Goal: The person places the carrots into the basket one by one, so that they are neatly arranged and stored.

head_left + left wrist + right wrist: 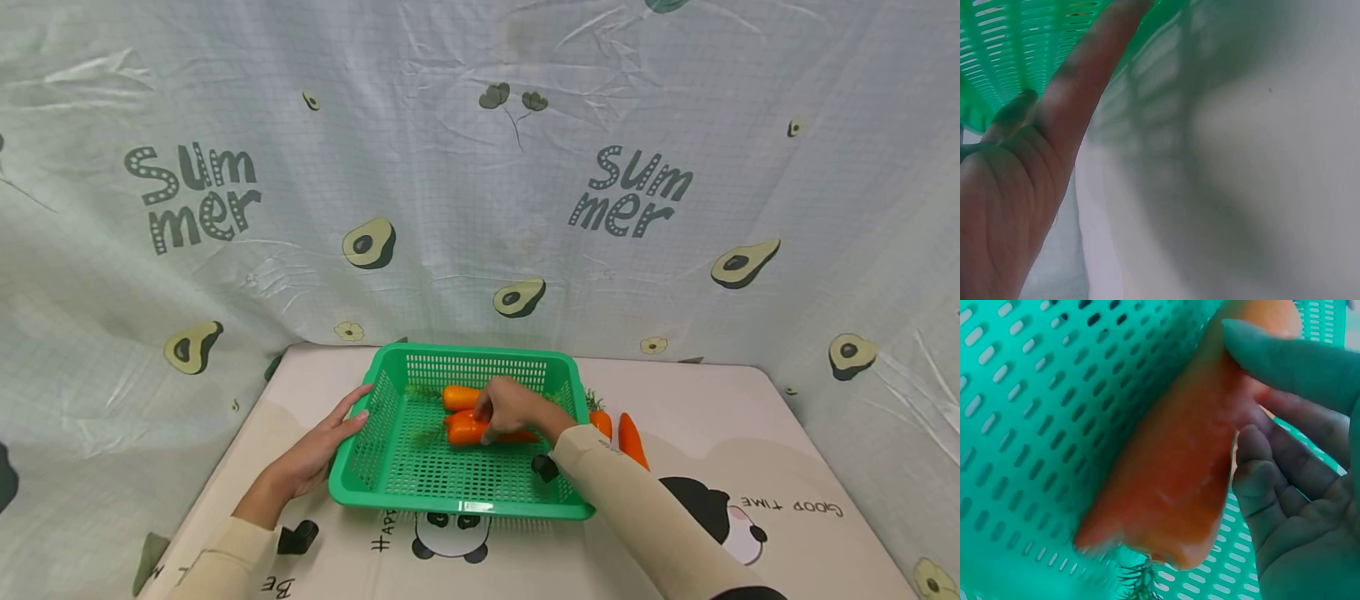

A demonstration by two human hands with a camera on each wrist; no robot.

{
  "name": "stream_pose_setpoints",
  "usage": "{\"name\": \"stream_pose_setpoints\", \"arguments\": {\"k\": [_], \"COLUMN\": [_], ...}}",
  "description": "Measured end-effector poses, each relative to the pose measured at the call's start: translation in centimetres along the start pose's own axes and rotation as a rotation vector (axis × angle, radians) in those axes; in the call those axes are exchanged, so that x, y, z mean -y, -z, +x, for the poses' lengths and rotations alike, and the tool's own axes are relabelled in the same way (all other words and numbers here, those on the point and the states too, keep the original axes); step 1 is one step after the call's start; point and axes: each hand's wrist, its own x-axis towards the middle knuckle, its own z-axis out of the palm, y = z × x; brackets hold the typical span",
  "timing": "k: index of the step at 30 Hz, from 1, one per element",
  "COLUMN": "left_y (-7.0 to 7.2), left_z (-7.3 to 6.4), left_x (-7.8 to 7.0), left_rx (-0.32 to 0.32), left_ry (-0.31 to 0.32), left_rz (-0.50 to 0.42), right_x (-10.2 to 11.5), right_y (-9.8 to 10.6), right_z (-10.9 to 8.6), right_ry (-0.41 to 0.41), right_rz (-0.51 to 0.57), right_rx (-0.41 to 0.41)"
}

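Observation:
A green plastic basket (468, 507) with slotted walls stands on the table. Inside it my right hand (513, 406) pinches an orange carrot (1166, 469) between thumb and fingers, low over the slotted floor. A second, lighter carrot (459, 397) with feathery green tops lies behind the held one. My left hand (322, 450) rests against the basket's left rim, its fingers fairly straight. In the left wrist view a straight finger (1079, 94) of that hand reaches along the green wall.
To the right of the basket lie a carrot with green tops (600, 422) and another carrot (632, 439), both partly hidden. The pale table (720, 400) carries panda prints. A printed cloth (450, 192) hangs behind and at both sides.

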Motion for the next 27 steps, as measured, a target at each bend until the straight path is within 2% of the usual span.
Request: {"name": "stream_pose_setpoints", "arguments": {"k": [8, 12, 18, 22, 27], "left_y": [-0.1, 0.0, 0.0, -0.1, -0.1], "left_z": [0.1, 0.0, 0.1, 0.1, 0.1], "left_x": [0.1, 0.2, 0.2, 0.1, 0.1], "left_rx": [0.007, 0.003, 0.007, 0.011, 0.016], "left_ry": [-0.016, -0.018, -0.026, -0.031, -0.034], "left_rz": [0.009, 0.013, 0.024, 0.035, 0.047], "right_x": [-0.2, -0.2, -0.6, -1.5, -3.1], "right_y": [-0.1, 0.8, 3.4, 5.2, 6.7], "right_z": [-0.2, -0.8, -3.2, -5.1, -7.8], "right_ry": [0.008, 0.016, -0.030, -0.100, -0.173], "right_rz": [0.027, 0.106, 0.283, 0.410, 0.498], "right_rx": [-0.021, -0.063, -0.169, -0.221, -0.286]}}
